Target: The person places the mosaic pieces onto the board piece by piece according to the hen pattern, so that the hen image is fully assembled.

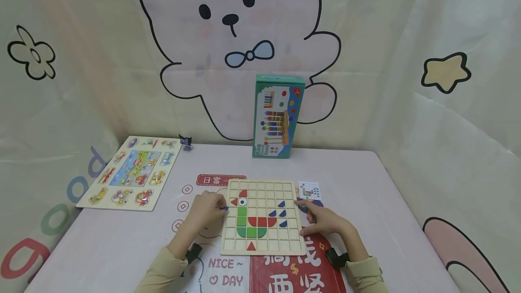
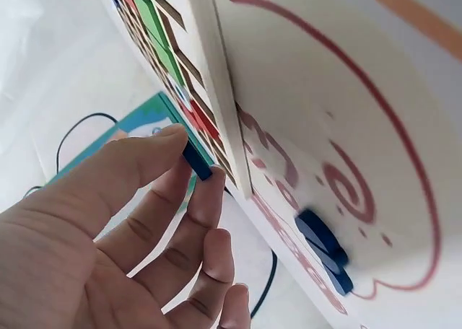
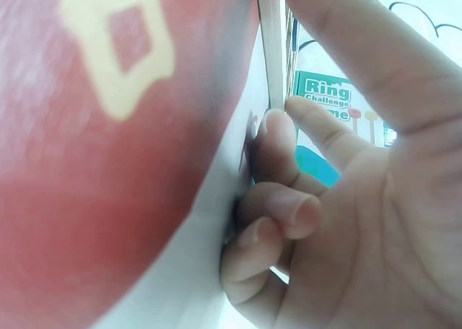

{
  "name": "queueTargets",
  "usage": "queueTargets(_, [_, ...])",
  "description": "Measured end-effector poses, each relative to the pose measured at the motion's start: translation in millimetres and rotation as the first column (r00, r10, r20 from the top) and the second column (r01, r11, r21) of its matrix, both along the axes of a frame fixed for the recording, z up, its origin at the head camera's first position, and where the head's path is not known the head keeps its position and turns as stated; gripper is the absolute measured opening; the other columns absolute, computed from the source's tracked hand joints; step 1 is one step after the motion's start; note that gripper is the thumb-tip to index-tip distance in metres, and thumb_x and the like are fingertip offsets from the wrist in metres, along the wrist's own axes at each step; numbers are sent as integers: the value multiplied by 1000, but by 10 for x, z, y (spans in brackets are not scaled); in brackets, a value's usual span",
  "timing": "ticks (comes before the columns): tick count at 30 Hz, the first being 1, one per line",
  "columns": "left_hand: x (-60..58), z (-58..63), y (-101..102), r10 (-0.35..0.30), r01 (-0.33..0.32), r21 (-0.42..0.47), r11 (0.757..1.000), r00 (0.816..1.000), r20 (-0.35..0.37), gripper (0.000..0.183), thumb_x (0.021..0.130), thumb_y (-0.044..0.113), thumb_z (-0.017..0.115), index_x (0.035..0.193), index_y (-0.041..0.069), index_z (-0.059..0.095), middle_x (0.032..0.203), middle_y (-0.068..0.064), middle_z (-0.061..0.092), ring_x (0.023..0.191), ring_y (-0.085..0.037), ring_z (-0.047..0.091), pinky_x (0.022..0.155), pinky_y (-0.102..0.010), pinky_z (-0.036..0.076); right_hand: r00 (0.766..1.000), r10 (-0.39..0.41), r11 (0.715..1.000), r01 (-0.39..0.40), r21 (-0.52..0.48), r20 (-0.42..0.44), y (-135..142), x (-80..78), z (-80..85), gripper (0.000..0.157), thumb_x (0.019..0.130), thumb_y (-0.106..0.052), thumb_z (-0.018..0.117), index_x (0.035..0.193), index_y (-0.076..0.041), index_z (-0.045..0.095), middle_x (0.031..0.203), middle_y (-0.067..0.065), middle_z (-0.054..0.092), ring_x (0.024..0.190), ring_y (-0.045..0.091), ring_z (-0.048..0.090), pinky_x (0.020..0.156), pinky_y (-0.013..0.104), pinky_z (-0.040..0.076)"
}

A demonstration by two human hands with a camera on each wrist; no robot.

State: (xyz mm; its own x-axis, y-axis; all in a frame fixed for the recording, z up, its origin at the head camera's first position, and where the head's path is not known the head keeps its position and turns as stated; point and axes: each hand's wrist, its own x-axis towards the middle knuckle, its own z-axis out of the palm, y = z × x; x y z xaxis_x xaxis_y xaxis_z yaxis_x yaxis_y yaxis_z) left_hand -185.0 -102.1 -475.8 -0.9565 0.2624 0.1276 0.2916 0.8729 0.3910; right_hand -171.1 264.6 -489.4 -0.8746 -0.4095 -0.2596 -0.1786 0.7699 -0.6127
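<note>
A wooden grid board (image 1: 277, 243) lies on the table, with red, green and blue pieces and one eye piece (image 1: 242, 201) set in its squares. Between thumb and fingertips, my left hand (image 1: 206, 210) pinches a small blue piece (image 2: 196, 160) at the board's left edge. More blue pieces (image 2: 321, 237) lie on the tabletop beside that edge in the left wrist view. My right hand (image 1: 325, 219) touches the board's right edge with its extended index finger and thumb, set apart; its other fingers curl beneath the palm. Behind this hand is a small pattern card (image 1: 309, 191).
A picture puzzle board (image 1: 91, 192) lies at the back left, with a small dark figurine (image 1: 185, 142) at its corner. A green Ring Challenge Game box (image 1: 278, 116) stands upright at the back. A printed curtain (image 1: 366, 35) hangs behind the table.
</note>
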Motion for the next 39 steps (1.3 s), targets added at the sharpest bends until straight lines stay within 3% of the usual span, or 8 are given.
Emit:
queueTargets(17, [-59, 34, 460, -185, 184, -26, 983, 980, -73, 12, 71, 24, 78, 75, 18, 68, 70, 6, 60, 72, -14, 49, 72, -40, 41, 1000, 2, 1000, -2, -3, -1, -9, 0, 5, 85, 69, -42, 77, 141, -21, 37, 78, 4, 46, 64, 13, 41, 53, 24, 35])
queueTargets(32, [-190, 26, 845, -315, 315, -41, 948, 949, 8, 9, 75, 25, 74, 81, 21, 70, 76, 10, 63, 73, -10, 44, 74, -34, 36, 1000, 3, 1000, -3, -10, 7, -21, -17, -5, 86, 69, -43, 78, 141, -20, 38, 78, 5, 46, 65, 13, 42, 52, 24, 37])
queueTargets(39, [-280, 44, 999, -367, 369, -77, 926, 929, 40, 8, 76, 29, 74, 81, 23, 70, 77, 11, 62, 76, -10, 44, 79, -37, 37, 1000, 3, 1000, -3, -8, 8, -19, -21, -10, 85, 69, -43, 78, 140, -20, 38, 78, 5, 45, 66, 14, 43, 53, 24, 38])
